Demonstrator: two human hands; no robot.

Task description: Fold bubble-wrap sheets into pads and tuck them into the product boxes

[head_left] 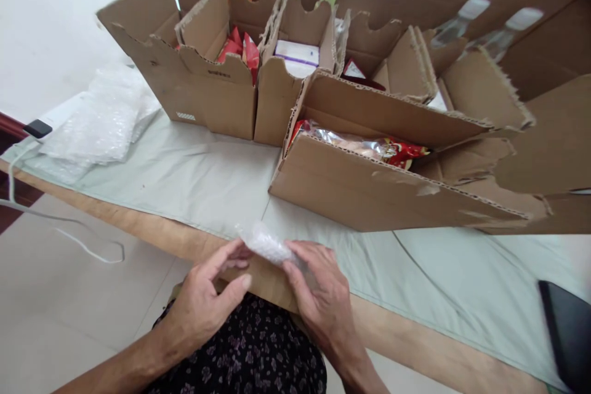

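We pinch a bubble-wrap bundle (268,245) with left hand (205,298) and right hand (318,295), wrapping underway, before the near box (369,191); next, tighter rolling.

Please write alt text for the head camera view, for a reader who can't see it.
Two bare hands, left hand and right hand, hold a small bubble-wrap bundle at the near edge of a table covered in pale cloth. Behind stand open cardboard boxes with snack packets, and loose bubble wrap lies at the left.
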